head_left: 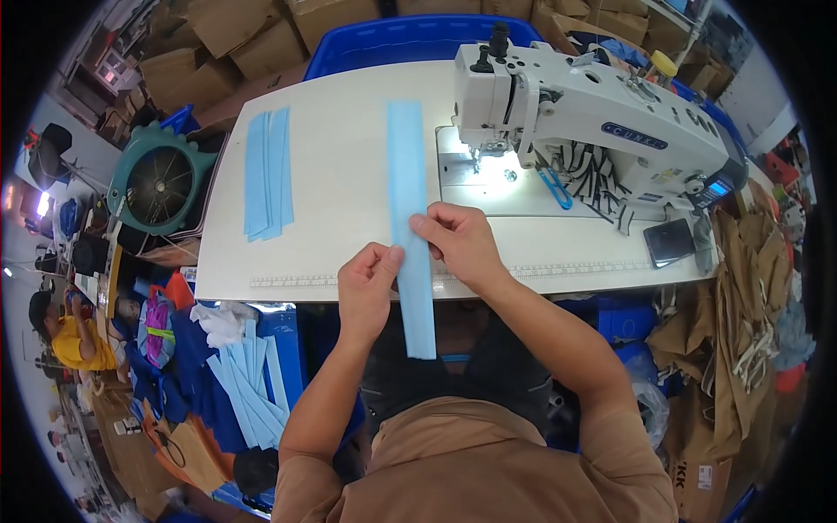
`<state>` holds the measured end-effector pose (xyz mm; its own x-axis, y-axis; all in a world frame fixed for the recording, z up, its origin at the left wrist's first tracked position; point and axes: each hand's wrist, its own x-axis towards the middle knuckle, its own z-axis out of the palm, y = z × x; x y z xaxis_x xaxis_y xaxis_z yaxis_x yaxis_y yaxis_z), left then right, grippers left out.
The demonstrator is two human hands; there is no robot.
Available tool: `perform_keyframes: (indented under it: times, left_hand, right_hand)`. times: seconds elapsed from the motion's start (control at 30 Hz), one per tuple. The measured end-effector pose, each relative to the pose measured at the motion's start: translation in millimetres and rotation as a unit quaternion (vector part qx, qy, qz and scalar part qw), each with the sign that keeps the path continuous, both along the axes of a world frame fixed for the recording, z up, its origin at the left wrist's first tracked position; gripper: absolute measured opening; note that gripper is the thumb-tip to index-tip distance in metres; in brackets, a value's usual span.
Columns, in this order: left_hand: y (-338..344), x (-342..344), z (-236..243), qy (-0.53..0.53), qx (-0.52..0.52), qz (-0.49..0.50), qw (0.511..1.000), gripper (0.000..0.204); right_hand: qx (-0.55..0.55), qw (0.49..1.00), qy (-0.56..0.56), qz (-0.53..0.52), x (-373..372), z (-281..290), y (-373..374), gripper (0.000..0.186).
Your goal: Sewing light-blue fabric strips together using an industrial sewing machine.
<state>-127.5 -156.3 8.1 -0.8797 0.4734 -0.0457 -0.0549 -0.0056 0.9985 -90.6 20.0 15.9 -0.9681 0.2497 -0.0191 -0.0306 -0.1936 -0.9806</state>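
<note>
A long light-blue fabric strip (407, 166) runs from the white table top over its front edge toward my lap. My left hand (370, 283) pinches its left edge near the table's front. A little farther up, my right hand (462, 244) grips the right edge, thumb on top of the cloth. Right of the strip stands a white sewing machine (593, 113), its lamp shining on the metal needle plate (462, 170). Several similar blue strips (268, 174) lie stacked on the table's left side.
Blue-handled thread snips (554, 187) and dark scraps (588, 174) lie under the machine arm, with a black phone (669, 242) nearer me. A ruler (296, 281) runs along the front edge. More strips (248, 388) hang at lower left, beneath a green fan (161, 180). A blue bin (418, 33) stands behind.
</note>
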Motion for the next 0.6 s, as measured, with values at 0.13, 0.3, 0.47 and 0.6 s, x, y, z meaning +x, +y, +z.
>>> perform_keyframes:
  times: [0.13,0.3,0.47,0.6]
  left_hand:
    - [-1.8,13.0,1.8,-0.017,0.051,0.002,0.999,0.018]
    - [-9.6,22.7,12.2,0.016,-0.038,-0.062,0.997,0.019]
    - [-16.4,36.5,11.3,0.012,-0.075,-0.080,0.994,0.016]
    - [-29.8,33.4,11.5,-0.077,-0.078,-0.174,0.979,0.019]
  right_hand:
    - [-0.030,0.999,-0.009,-0.011,-0.3,2.3,-5.0,0.025]
    - [-0.017,0.998,-0.054,-0.025,8.6,10.5,-9.9,0.023]
    - [0.021,0.995,-0.010,-0.101,8.1,22.7,-14.3,0.025]
    - [0.052,0.991,-0.037,-0.117,6.0,32.4,3.5,0.026]
